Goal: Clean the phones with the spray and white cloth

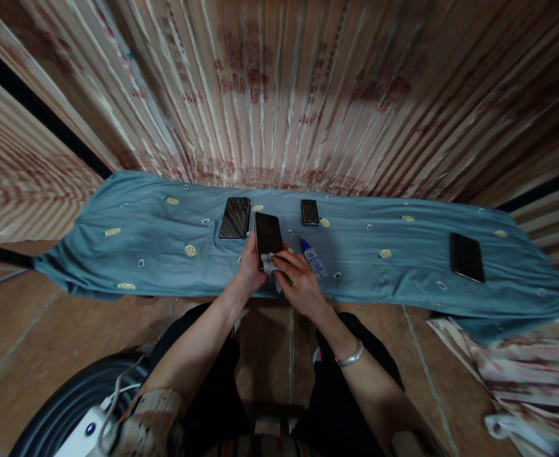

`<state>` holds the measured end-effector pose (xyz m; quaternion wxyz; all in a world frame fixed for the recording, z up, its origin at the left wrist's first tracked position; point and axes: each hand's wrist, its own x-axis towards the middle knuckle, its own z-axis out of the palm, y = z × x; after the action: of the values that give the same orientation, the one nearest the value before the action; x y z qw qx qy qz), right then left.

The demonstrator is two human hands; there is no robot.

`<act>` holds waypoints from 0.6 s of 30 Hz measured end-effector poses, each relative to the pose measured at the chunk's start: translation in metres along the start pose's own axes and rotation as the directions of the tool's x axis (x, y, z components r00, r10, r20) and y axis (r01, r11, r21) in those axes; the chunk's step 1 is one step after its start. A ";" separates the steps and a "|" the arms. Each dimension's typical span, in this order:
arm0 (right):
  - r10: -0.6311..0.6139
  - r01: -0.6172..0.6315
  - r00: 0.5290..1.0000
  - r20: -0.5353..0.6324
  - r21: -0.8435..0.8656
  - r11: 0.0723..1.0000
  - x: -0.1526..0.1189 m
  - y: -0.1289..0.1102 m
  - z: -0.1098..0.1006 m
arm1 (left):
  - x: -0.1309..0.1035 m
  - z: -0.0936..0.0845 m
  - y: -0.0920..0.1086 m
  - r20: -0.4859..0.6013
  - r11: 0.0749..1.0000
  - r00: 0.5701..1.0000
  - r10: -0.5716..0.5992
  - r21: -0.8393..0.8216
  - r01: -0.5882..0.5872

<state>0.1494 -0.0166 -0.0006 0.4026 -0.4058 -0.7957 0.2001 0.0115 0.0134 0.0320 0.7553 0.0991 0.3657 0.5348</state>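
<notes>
A dark smartphone [269,233] is held up over the cloth, screen facing me. My left hand [249,266] is closed around its left side and lower edge. In my right hand [302,282] is a crumpled white tissue [269,264], pinched by the fingers and touching the lower part of the screen. Just right of that hand lies a small clear bottle [313,259] with a blue cap. Another smartphone [235,218] lies to the left of the held one. A smaller dark device [309,212] lies behind the bottle.
A blue patterned cloth [384,222] covers the long narrow table. Another dark phone [466,257] lies far right. Patterned curtains [269,95] hang behind. Coiled black hose [46,397] and a white power strip [85,431] are at lower left.
</notes>
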 end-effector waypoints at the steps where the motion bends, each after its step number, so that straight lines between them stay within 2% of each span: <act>1: 0.002 -0.002 1.000 -0.006 -0.001 1.000 0.000 0.000 0.000 | 0.000 0.000 0.000 -0.002 1.000 1.000 0.001 -0.001 -0.001; 10: 0.051 -0.050 0.999 -0.004 0.082 0.995 0.000 0.010 0.000 | 0.001 0.004 -0.006 -0.055 0.998 0.996 0.065 0.029 -0.064; 18: 0.055 -0.057 0.998 0.015 0.092 0.994 0.001 0.008 0.002 | 0.003 0.001 -0.010 -0.094 0.994 0.990 0.102 -0.019 -0.105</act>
<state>0.1514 -0.0112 -0.0069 0.4103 -0.4076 -0.7764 0.2506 0.0200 0.0122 0.0260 0.7097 0.0840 0.3887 0.5815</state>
